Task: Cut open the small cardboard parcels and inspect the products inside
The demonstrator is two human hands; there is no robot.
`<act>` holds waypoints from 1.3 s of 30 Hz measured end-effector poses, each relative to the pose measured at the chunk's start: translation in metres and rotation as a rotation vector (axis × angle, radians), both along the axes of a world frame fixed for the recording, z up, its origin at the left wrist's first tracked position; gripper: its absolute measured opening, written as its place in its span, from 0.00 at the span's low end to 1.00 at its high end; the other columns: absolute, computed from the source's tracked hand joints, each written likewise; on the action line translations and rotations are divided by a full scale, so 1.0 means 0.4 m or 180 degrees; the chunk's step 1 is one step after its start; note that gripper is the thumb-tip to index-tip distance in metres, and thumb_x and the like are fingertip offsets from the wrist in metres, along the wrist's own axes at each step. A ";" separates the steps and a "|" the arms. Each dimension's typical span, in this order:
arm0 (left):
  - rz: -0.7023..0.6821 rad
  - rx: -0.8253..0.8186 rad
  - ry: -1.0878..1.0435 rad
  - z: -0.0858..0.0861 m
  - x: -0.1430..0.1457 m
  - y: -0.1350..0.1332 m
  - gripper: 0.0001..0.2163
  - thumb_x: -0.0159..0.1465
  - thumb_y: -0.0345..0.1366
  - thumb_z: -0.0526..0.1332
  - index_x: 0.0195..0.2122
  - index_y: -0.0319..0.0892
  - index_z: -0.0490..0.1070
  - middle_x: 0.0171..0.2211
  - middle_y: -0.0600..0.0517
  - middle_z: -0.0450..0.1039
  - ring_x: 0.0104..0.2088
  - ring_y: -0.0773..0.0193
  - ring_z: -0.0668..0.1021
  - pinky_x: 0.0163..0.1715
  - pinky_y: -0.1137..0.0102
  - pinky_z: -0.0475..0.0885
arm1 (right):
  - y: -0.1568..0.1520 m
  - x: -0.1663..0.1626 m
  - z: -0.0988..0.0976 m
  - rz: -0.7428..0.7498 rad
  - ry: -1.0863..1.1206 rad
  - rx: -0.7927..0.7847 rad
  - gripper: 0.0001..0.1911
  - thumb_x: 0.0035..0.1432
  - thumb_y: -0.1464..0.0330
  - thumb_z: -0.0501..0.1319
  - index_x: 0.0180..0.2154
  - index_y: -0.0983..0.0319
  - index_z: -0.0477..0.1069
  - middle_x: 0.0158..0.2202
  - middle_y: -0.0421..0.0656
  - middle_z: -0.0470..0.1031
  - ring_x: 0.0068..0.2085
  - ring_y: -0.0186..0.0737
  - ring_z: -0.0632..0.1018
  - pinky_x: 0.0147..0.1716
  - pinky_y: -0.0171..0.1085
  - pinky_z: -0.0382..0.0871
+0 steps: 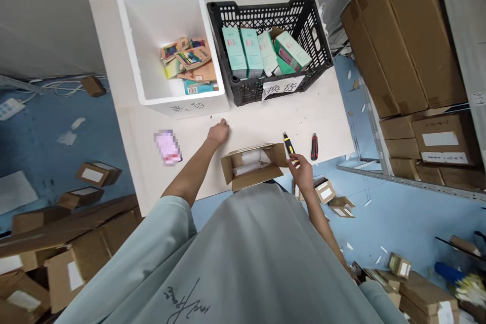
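Observation:
An opened cardboard box (pixel 252 181) stands at the table's front edge, its flaps spread; white wrapped items (pixel 250 161) lie inside. The fingers of my right hand (pixel 302 173) are pinched at the box's right flap. Right beside those fingers is a yellow-and-black utility knife (pixel 289 144), its lower end partly covered by the hand. A red-and-black utility knife (pixel 314 147) lies farther right. My left hand (pixel 219 132) rests closed on the table, apart from the box and below the white foam box (pixel 170 105); nothing shows in its fingers.
Colourful packets (pixel 193 63) lie in the foam box. Next to it stands a black plastic crate (pixel 246 92) with several mint-green boxes (pixel 252 53). A blurred pink phone-like item (pixel 167 148) lies at left on the white table (pixel 132 126). Stacked cartons (pixel 402 45) fill the right-hand shelf.

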State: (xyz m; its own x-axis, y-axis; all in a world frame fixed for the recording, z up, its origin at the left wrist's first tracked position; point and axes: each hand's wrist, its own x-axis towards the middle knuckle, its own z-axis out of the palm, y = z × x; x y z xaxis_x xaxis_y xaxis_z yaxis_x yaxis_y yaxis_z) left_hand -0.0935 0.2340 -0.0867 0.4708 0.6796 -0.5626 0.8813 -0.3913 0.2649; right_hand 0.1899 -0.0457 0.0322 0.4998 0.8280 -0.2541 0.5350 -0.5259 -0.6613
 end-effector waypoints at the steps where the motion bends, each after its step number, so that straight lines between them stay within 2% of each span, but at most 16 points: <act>1: 0.0032 0.0015 0.0016 -0.002 0.005 -0.005 0.18 0.73 0.28 0.53 0.58 0.32 0.78 0.70 0.25 0.69 0.60 0.38 0.82 0.57 0.50 0.77 | -0.002 0.003 0.001 -0.0017 -0.0003 -0.0018 0.22 0.67 0.52 0.63 0.53 0.59 0.82 0.44 0.49 0.88 0.36 0.48 0.83 0.43 0.47 0.79; 4: 0.0090 0.0026 0.0022 0.009 0.008 -0.016 0.18 0.71 0.26 0.54 0.55 0.30 0.79 0.61 0.24 0.77 0.57 0.36 0.83 0.55 0.50 0.77 | -0.001 0.009 -0.003 -0.0023 0.0041 -0.0095 0.22 0.66 0.53 0.63 0.53 0.59 0.82 0.45 0.48 0.89 0.37 0.48 0.83 0.44 0.47 0.79; 7: 0.0193 0.0096 -0.0066 0.048 -0.007 -0.015 0.14 0.71 0.28 0.57 0.51 0.36 0.82 0.53 0.30 0.83 0.55 0.38 0.84 0.53 0.53 0.78 | 0.007 0.015 -0.013 0.0048 0.0104 -0.0190 0.21 0.65 0.54 0.64 0.52 0.58 0.82 0.44 0.48 0.89 0.37 0.48 0.83 0.44 0.47 0.78; 10: 0.0442 0.0410 -0.0335 0.127 -0.035 -0.022 0.17 0.76 0.33 0.56 0.60 0.41 0.79 0.55 0.38 0.85 0.53 0.45 0.85 0.53 0.58 0.78 | 0.013 0.021 -0.026 0.0167 0.0150 -0.0170 0.22 0.65 0.54 0.63 0.52 0.59 0.82 0.44 0.49 0.89 0.37 0.49 0.82 0.44 0.47 0.78; 12: 0.0718 0.0856 -0.0963 0.207 -0.054 -0.053 0.20 0.79 0.38 0.56 0.70 0.44 0.72 0.55 0.43 0.85 0.47 0.51 0.86 0.51 0.61 0.78 | 0.014 0.024 -0.034 0.0203 0.0183 -0.0139 0.23 0.64 0.53 0.63 0.52 0.60 0.82 0.44 0.50 0.89 0.37 0.49 0.82 0.44 0.46 0.78; 14: 0.0877 0.1365 -0.1837 0.298 -0.063 -0.116 0.21 0.80 0.42 0.57 0.71 0.44 0.71 0.55 0.44 0.84 0.41 0.56 0.85 0.48 0.63 0.79 | 0.013 0.029 -0.042 0.0195 0.0216 -0.0129 0.23 0.63 0.53 0.63 0.51 0.60 0.82 0.42 0.49 0.89 0.37 0.49 0.82 0.44 0.46 0.78; 16: 0.0885 0.1636 -0.2412 0.379 -0.059 -0.205 0.18 0.83 0.47 0.56 0.65 0.45 0.77 0.54 0.44 0.83 0.44 0.57 0.85 0.48 0.64 0.79 | 0.013 0.033 -0.049 0.0189 0.0256 -0.0143 0.23 0.63 0.51 0.64 0.49 0.59 0.83 0.39 0.48 0.88 0.37 0.50 0.83 0.44 0.46 0.78; 19: 0.0932 0.1569 -0.2739 0.438 -0.034 -0.352 0.18 0.83 0.49 0.56 0.59 0.47 0.81 0.51 0.44 0.85 0.49 0.55 0.86 0.49 0.64 0.81 | 0.015 0.041 -0.057 0.0201 0.0307 -0.0163 0.22 0.63 0.48 0.64 0.43 0.58 0.83 0.36 0.47 0.86 0.36 0.50 0.83 0.43 0.47 0.78; 21: 0.0857 0.1347 -0.2677 0.424 -0.013 -0.427 0.18 0.83 0.50 0.55 0.57 0.48 0.82 0.51 0.44 0.85 0.51 0.54 0.87 0.51 0.63 0.82 | 0.018 0.046 -0.061 0.0225 0.0350 -0.0140 0.21 0.63 0.47 0.64 0.40 0.57 0.83 0.35 0.47 0.86 0.36 0.50 0.83 0.42 0.47 0.78; 23: 0.0762 0.0972 -0.2449 0.382 0.008 -0.470 0.19 0.83 0.49 0.53 0.57 0.49 0.83 0.53 0.43 0.85 0.52 0.53 0.87 0.53 0.62 0.82 | 0.022 0.049 -0.062 0.0290 0.0387 -0.0104 0.21 0.63 0.47 0.64 0.39 0.56 0.83 0.36 0.47 0.86 0.36 0.50 0.83 0.42 0.46 0.79; 27: 0.0796 0.0342 -0.1972 0.303 0.040 -0.490 0.18 0.80 0.48 0.55 0.56 0.48 0.83 0.60 0.41 0.83 0.51 0.49 0.87 0.54 0.59 0.83 | 0.031 0.057 -0.060 0.0519 0.0451 -0.0082 0.19 0.64 0.48 0.64 0.39 0.56 0.82 0.36 0.47 0.86 0.36 0.49 0.82 0.42 0.46 0.80; 30: 0.0998 0.0378 -0.1821 0.297 0.037 -0.504 0.17 0.78 0.48 0.58 0.58 0.48 0.82 0.62 0.41 0.81 0.57 0.46 0.85 0.55 0.58 0.82 | 0.034 0.069 -0.060 0.0665 0.0588 0.0019 0.20 0.64 0.47 0.64 0.41 0.56 0.83 0.38 0.47 0.87 0.36 0.48 0.83 0.44 0.46 0.80; 32: 0.1497 0.0776 -0.1871 0.304 0.015 -0.526 0.19 0.79 0.50 0.57 0.60 0.49 0.81 0.62 0.42 0.81 0.60 0.47 0.84 0.59 0.58 0.81 | 0.032 0.081 -0.067 0.0662 0.0788 0.0104 0.23 0.66 0.45 0.63 0.42 0.56 0.82 0.40 0.48 0.88 0.39 0.48 0.84 0.45 0.47 0.81; 35: 0.2802 0.1335 -0.1975 0.289 -0.042 -0.563 0.23 0.78 0.54 0.57 0.65 0.48 0.77 0.65 0.41 0.79 0.59 0.49 0.83 0.60 0.57 0.80 | 0.028 0.104 -0.094 0.0439 0.1261 0.0091 0.31 0.66 0.38 0.60 0.45 0.58 0.82 0.43 0.50 0.88 0.39 0.48 0.85 0.42 0.46 0.82; 37: 0.3696 0.1109 -0.2046 0.251 -0.081 -0.580 0.28 0.77 0.57 0.58 0.68 0.44 0.72 0.67 0.38 0.77 0.61 0.48 0.82 0.60 0.57 0.81 | 0.028 0.116 -0.120 0.0196 0.1563 0.0003 0.36 0.62 0.34 0.61 0.47 0.59 0.81 0.44 0.51 0.88 0.39 0.48 0.86 0.37 0.44 0.82; 39: 0.4263 0.0282 -0.2151 0.200 -0.109 -0.589 0.30 0.76 0.59 0.55 0.67 0.42 0.73 0.67 0.35 0.78 0.66 0.47 0.81 0.62 0.56 0.80 | 0.027 0.121 -0.148 -0.0020 0.1826 -0.0088 0.37 0.59 0.34 0.65 0.47 0.59 0.80 0.46 0.52 0.88 0.42 0.48 0.87 0.38 0.44 0.84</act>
State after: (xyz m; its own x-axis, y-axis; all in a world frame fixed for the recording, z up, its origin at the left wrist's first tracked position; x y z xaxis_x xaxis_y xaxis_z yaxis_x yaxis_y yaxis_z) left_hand -0.1370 -0.0017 -0.0068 -0.3627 0.8245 -0.4343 0.3146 0.5471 0.7757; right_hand 0.2382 -0.0348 -0.0271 0.2803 0.8147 -0.5076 0.0914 -0.5490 -0.8308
